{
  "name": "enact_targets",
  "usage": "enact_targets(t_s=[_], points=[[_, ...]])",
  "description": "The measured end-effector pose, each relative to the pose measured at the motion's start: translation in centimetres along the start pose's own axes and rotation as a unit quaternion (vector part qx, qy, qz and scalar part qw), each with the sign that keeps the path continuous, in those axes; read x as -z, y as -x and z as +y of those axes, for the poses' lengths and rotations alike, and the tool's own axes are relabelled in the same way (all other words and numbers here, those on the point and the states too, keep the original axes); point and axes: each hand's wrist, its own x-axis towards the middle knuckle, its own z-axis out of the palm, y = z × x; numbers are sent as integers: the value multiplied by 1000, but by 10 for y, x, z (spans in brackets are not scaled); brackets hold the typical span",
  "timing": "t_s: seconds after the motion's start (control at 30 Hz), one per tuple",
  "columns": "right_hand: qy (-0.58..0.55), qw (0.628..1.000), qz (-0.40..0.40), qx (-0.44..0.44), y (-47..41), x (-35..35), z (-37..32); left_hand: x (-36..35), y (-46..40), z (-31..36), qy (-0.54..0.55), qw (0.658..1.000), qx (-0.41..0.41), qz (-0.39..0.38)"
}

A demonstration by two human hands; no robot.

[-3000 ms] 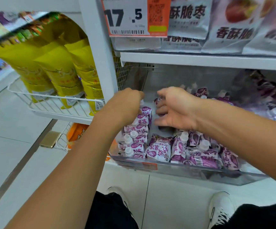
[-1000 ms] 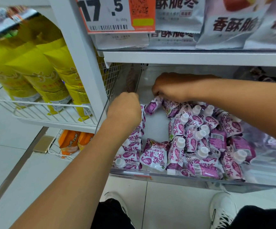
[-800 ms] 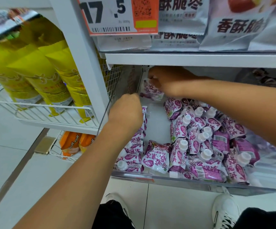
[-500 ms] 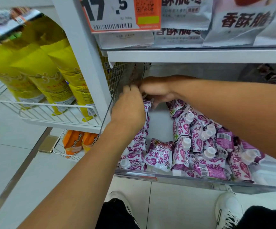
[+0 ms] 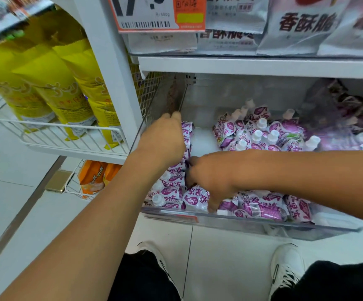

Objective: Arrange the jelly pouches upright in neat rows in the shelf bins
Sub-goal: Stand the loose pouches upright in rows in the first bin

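White shop shelving over pale floor tiles holds my clear plastic bin (image 5: pixel 252 222). Left hand (image 5: pixel 163 140) steadies the upright row of purple-and-white jelly pouches (image 5: pixel 174 187) at its left wall; right hand (image 5: pixel 211 177) curls onto front pouches, grip unclear.

The scene is evenly and brightly lit from overhead, with only soft shadows cast. Motion blur is seen on the price tag (image 5: pixel 156 14) and the far snack bags (image 5: pixel 302 25). Straight lines are bent by wide-angle distortion towards the edges.

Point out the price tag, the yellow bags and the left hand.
price tag (image 5: pixel 146 14), head view, white printed part.
yellow bags (image 5: pixel 52 83), head view, middle bag's front.
left hand (image 5: pixel 162 141), head view, back of hand.
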Motion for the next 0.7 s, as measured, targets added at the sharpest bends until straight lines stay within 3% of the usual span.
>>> enact_targets(t_s=[0.1, 0.27, 0.33, 0.43, 0.53, 0.6, 0.7], points=[[2, 1000, 6, 8, -1, 4, 3, 1, -1, 0, 7, 1000, 1, -6], [-131, 991, -7, 13, 0, 7, 13, 1, -4, -2, 12, 1000, 2, -11], [-93, 995, -13, 22, 2, 6, 14, 1, -3, -2, 12, 1000, 0, -11], [-21, 998, 45, 27, 9, 5, 18, 1, -3, -4, 12, 1000, 0, -7], [-72, 993, 96, 21, 24, 6, 34, 1, -3, -4, 22, 1000, 3, -7], [-160, 974, 159, -18, 36, 5, 53, 2, -3, -4, 24, 1000, 6, -13], [-347, 891, 272, -106, 42, 6, 81, 3, -2, -2, 26, 999, 7, -19]])
